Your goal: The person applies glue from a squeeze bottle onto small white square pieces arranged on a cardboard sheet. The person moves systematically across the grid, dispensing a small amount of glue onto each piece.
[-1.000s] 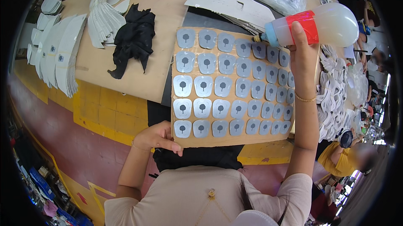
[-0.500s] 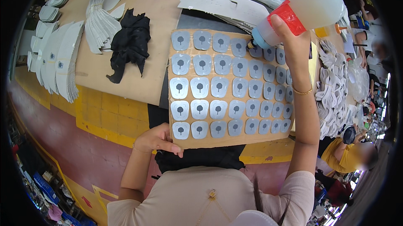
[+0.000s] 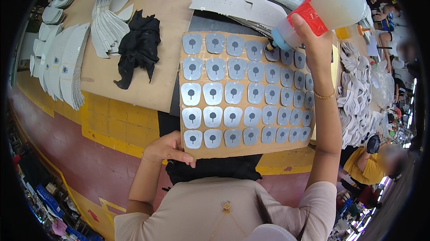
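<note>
Since the earlier frames the squeeze bottle has swung up from lying level to a steep tilt, its blue nozzle now pointing down-left at the top row of grey patches, right of that row's middle. Its pale body fills the upper right of the frame. The right hand wraps the bottle at its red band, fingers curled tight around it.

At lower centre, the left hand has kept its place on the lower left corner of the cardboard sheet, fingers pressed together over the edge and pinching it. The sheet, little changed, fills the centre, carrying rows of patches, each with a dark mark.

On the table, a black cloth lies at upper left, beside fanned white cut pieces.
</note>
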Demonstrator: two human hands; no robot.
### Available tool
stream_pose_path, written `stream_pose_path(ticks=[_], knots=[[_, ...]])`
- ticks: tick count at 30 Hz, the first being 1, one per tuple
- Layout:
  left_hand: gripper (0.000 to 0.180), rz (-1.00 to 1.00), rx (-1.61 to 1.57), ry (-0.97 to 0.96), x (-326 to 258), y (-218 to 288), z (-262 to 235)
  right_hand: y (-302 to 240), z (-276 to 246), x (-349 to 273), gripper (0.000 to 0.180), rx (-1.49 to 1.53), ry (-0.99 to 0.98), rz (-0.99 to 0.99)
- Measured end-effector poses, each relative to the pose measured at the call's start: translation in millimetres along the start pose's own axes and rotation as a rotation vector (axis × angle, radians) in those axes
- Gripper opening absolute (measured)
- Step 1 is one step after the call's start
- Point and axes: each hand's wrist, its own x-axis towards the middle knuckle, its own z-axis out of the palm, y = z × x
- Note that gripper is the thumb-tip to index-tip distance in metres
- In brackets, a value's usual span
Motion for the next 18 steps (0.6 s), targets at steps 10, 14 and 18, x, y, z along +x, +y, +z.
stream_pose_path(ticks=[10, 14, 18], knots=[[0.044, -0.030, 0.005, -0.005, -2.4, 0.5, -2.3, -4.7, -2.6, -2.8, 0.042, 0.062, -0.104, 0.095], [0.042, -0.019, 0.001, -0.002, -0.8, -2.0, -2.2, -3.5, -8.3, -8.1, 0.043, 0.129, -0.089, 0.078], [0.044, -0.025, 0.007, -0.006, -0.2, -3.4, -2.3, -7.7, -10.7, -18.4, 0.044, 0.098, -0.107, 0.099]])
